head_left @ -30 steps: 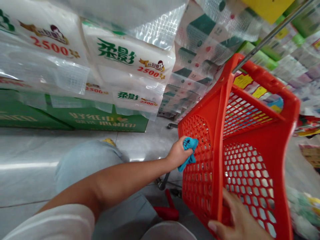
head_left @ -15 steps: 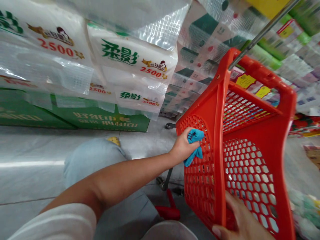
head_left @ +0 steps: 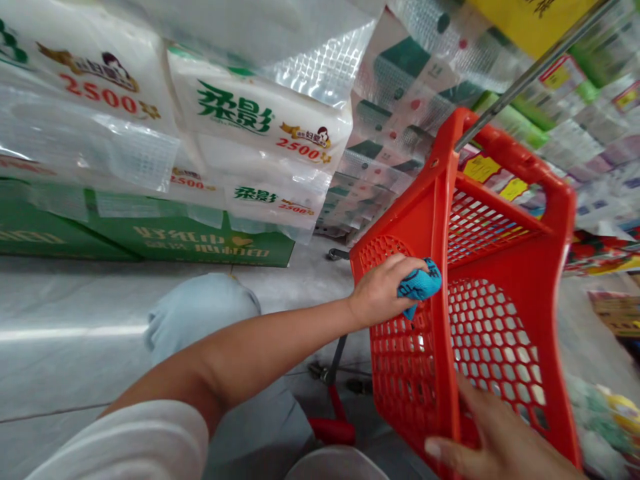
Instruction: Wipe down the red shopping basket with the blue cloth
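Note:
A blue cloth with dark lettering is bunched in my left hand. That hand is closed around it and holds it against the outer mesh side of the red plastic shopping cart, close to the upright rim. At the lower right, my right hand grips the cart's near rim, its thumb on the outside and the other fingers partly hidden behind the rim. The cart looks tilted in view, and its open inside faces right.
Plastic-wrapped packs of tissue paper are stacked on the left above green cartons. A metal pole slants behind the cart's top. My bent knee is over the grey tiled floor. Yellow price tags show behind the cart.
My left hand has slid the blue cloth right along the cart's side, toward the rim. My right hand stays on the rim. The view has shifted slightly.

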`<state>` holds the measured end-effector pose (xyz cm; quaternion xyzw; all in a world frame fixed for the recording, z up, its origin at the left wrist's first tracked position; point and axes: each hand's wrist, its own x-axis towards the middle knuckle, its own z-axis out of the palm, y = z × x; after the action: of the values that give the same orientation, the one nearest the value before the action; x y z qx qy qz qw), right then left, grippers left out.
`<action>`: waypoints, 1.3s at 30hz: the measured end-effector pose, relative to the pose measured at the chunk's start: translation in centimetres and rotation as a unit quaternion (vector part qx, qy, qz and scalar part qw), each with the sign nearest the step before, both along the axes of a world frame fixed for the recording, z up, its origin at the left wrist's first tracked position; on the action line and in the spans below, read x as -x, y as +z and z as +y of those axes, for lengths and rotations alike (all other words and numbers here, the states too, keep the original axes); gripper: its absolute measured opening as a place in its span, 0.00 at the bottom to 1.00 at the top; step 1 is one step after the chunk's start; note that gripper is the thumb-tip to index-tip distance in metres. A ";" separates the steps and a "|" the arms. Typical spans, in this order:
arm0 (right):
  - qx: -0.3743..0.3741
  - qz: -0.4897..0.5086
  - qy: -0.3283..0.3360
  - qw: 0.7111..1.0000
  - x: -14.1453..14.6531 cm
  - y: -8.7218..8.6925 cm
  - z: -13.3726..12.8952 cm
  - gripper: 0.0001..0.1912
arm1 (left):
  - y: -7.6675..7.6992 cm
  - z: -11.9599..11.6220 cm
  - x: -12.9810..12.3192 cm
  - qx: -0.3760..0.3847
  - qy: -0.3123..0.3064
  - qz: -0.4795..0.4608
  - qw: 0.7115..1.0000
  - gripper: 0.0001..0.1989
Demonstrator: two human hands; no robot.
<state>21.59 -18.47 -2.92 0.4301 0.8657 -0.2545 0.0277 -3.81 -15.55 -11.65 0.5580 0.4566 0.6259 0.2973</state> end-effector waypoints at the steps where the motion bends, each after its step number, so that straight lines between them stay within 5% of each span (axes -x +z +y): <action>1: -0.029 0.010 -0.016 0.999 0.6 -0.2 0.4 0.37 | -0.3 0.3 0.1 0.020 0.011 -0.006 1.000 0.20; 7: -0.108 0.060 -0.046 0.991 5.0 -0.8 2.2 0.37 | -3.6 3.6 -0.1 0.203 0.103 -0.122 0.966 0.13; 14: -0.093 0.091 -0.068 0.989 3.4 -1.9 2.4 0.36 | -1.3 4.7 0.6 0.079 0.065 -0.095 0.990 0.23; 20: -0.090 0.110 -0.080 0.987 2.6 -2.4 2.3 0.35 | -4.7 6.1 1.7 0.200 0.198 -0.144 0.949 0.15; 26: -0.056 0.123 -0.089 0.987 2.1 -2.5 3.2 0.35 | -3.9 6.0 2.0 0.134 0.174 -0.120 0.968 0.23; 33: -0.066 0.128 -0.067 0.987 1.6 -2.7 4.3 0.32 | -7.7 5.0 0.5 0.239 0.217 -0.198 0.925 0.16; 39: -0.037 0.150 -0.085 0.984 1.6 -2.4 5.4 0.32 | -5.3 1.5 -2.0 0.161 0.132 -0.151 0.966 0.22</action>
<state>19.97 -13.10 -5.27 0.4594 0.8295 -0.2852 -0.1398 -1.77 -14.03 -16.90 0.3364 0.5706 0.6552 0.3633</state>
